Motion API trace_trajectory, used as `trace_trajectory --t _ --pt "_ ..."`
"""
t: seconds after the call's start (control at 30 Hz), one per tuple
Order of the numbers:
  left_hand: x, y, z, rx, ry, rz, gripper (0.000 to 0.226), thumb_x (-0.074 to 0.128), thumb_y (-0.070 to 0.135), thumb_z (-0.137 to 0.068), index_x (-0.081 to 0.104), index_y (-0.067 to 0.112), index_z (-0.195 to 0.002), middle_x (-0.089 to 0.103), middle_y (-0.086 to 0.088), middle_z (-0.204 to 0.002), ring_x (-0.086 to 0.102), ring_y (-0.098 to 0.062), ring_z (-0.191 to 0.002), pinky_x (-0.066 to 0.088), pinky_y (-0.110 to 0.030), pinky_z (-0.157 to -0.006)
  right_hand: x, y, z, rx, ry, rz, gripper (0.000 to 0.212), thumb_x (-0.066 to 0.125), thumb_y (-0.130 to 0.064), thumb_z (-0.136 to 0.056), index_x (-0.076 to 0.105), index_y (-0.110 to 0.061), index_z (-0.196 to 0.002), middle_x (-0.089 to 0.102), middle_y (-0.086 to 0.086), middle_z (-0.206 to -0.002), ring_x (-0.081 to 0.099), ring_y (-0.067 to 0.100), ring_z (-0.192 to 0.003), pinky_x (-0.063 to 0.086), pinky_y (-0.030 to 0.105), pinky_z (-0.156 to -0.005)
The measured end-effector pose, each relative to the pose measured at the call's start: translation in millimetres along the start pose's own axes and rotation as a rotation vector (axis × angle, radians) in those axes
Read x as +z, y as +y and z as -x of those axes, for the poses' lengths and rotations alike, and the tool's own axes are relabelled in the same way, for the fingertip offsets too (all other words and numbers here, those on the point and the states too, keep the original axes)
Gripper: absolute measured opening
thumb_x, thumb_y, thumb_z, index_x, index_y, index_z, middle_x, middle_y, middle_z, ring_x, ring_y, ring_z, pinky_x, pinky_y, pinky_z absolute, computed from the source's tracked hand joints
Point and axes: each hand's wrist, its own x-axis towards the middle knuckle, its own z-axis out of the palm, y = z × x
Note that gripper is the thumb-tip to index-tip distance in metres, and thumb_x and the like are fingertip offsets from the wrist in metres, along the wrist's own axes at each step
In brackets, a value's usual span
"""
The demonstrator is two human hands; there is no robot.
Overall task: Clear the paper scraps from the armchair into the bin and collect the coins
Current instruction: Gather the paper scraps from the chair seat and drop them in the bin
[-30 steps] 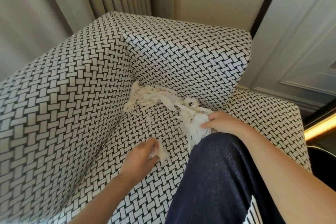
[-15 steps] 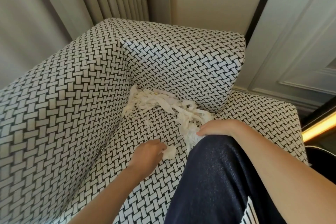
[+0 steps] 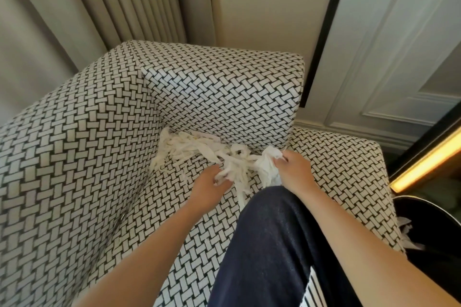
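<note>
Paper scraps [image 3: 197,148] lie on the armchair [image 3: 74,157], in its back corner — bin [image 3: 435,227] to its right.

- No text, label, brand, number or sign can be read anywhere in view.
- The armchair [image 3: 224,97] carries only a black-and-white woven pattern, with no lettering.
- The paper scraps [image 3: 199,149] at the back corner of the seat look plain white. Any print on them is too small to tell.
</note>
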Motion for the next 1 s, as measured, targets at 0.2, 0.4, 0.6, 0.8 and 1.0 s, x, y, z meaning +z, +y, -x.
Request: trace_trajectory --t 0.2,0.4,0.6,0.8,1.0 --pt "15 19 -36 0.190 -0.099 -0.507 0.030 0.059 0.029 -0.089 0.063 0.016 -0.115 0.027 0.004 -0.152 0.029 -0.029 -0.136 0.023 -0.042 -0.111 -16 13 18 0.000 0.121 -0.165 0.025 0.051 -0.015 -0.093 0.054 -0.012 -0.117 0.057 -0.003 -0.084 0.049 0.009 -0.060 0.036 0.016 -0.050" --pt "26 17 -40 0.118 -0.070 -0.851 0.032 0.055 0.032 -0.092 0.058 0.017 -0.120 0.050 -0.003 -0.129 0.038 -0.025 -0.121 0.035 -0.034 -0.102 -32 30 23 0.045 0.100 -0.246 0.033 0.058 -0.016 -0.090 0.053 -0.011 -0.122 0.056 -0.004 -0.102 0.051 0.000 -0.078 0.040 0.008 -0.058" --pt "16 34 -31 0.179 0.126 -0.637 0.030 0.057 0.020 -0.091 0.058 0.015 -0.121 0.056 -0.009 -0.121 0.047 -0.024 -0.113 0.039 -0.032 -0.097 -54 55 28 0.238 0.018 -0.451 0.031 0.057 -0.021 -0.090 0.057 -0.015 -0.121 0.063 -0.002 -0.110 0.062 0.017 -0.099 0.052 0.039 -0.090" --pt "9 89 -34 0.295 0.077 -0.453 0.028 0.058 0.021 -0.091 0.058 0.012 -0.117 0.063 -0.003 -0.113 0.056 -0.012 -0.087 0.042 -0.012 -0.065 -92 86 39 0.492 0.000 -0.941 0.022 0.053 -0.016 -0.094 0.060 -0.012 -0.114 0.067 0.006 -0.106 0.065 0.019 -0.093 0.050 0.026 -0.066" --pt "53 151 -33 0.383 -0.052 -0.345 0.010 0.058 0.023 -0.091 0.061 0.016 -0.098 0.059 0.007 -0.077 0.053 -0.006 -0.057 0.041 -0.009 -0.044 -134 123 50 0.596 0.075 -1.172 0.030 0.056 -0.012 -0.093 0.055 -0.005 -0.122 0.064 0.014 -0.115 0.062 0.026 -0.106 0.052 0.035 -0.081"
